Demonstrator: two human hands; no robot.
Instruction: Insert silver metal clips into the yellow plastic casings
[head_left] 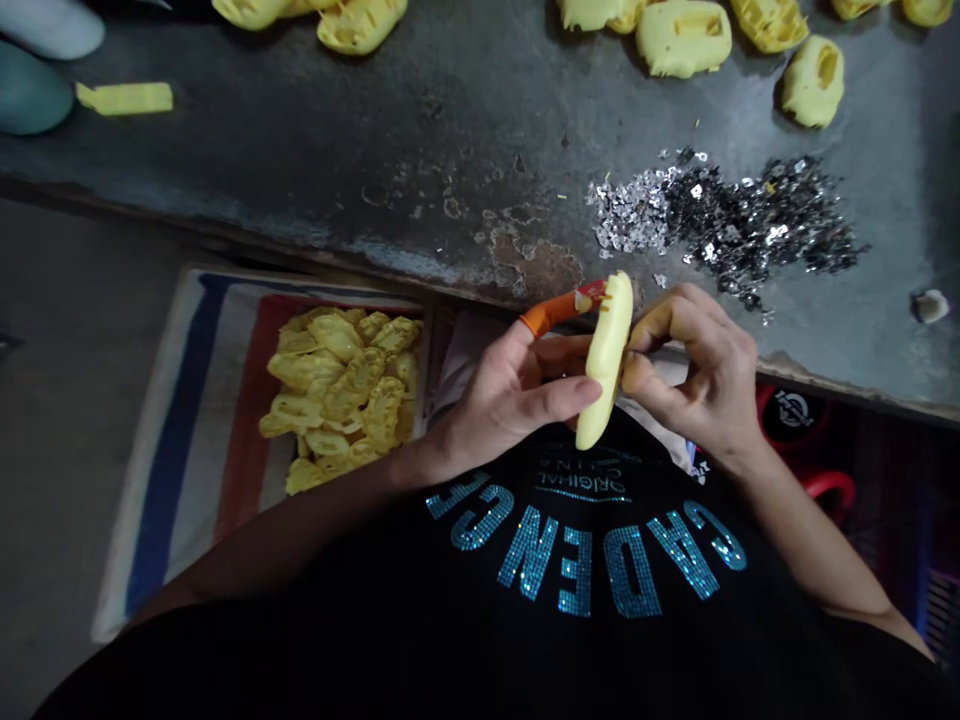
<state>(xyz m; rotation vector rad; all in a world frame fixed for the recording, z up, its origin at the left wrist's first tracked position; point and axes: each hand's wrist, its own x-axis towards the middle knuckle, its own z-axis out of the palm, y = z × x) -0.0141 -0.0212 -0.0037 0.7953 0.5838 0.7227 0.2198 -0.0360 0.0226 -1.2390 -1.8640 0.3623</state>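
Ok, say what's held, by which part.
The left hand holds a yellow piece, thumb on its lower half, orange-covered finger by its upper end. Whether the right hand, at its right side, holds anything cannot be told.

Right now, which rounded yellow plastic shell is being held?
The edge-on yellow shell in the bare left hand; other shells lie on the grey bench or piled beside it.

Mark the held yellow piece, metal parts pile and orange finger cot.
Held yellow piece [609, 348], head view: middle of its side.
Metal parts pile [724, 222], head view: its centre.
Orange finger cot [550, 314], head view: mid-sleeve.
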